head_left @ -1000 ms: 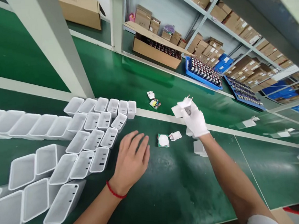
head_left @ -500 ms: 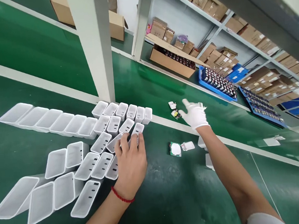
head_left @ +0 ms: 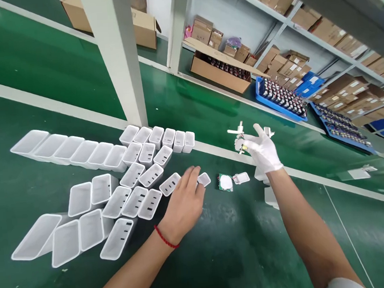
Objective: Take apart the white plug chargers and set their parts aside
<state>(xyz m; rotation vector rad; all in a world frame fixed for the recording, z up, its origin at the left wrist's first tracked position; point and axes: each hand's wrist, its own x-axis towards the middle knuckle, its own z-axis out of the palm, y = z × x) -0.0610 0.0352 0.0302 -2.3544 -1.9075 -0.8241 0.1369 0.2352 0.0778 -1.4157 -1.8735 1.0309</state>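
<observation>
My left hand (head_left: pixel 185 202), bare with a red cord at the wrist, has its fingers wrapped round a white plastic case (head_left: pixel 203 179). Only the case's open end shows past the fingertips. White open cases (head_left: pixel 170 184) with small dark slots stand just left of this hand. My right hand (head_left: pixel 263 151) wears a white glove and pinches a small circuit board assembly (head_left: pixel 240 143) with white parts and a bit of yellow. Between the hands, a green circuit board with a white pad (head_left: pixel 226 182) lies beside a small white cover (head_left: pixel 241 178).
Rows of white cases (head_left: pixel 86 152) cover the bench's left side. A grey post (head_left: pixel 115 57) rises behind them. Across the bench are an open carton (head_left: pixel 219 73) and blue trays of parts (head_left: pixel 280 99). White pieces (head_left: pixel 271 197) lie near my right forearm.
My left hand has moved right, taking a case out of the group. My gloved right hand, open before, has closed on the board assembly that was lying on the bench.
</observation>
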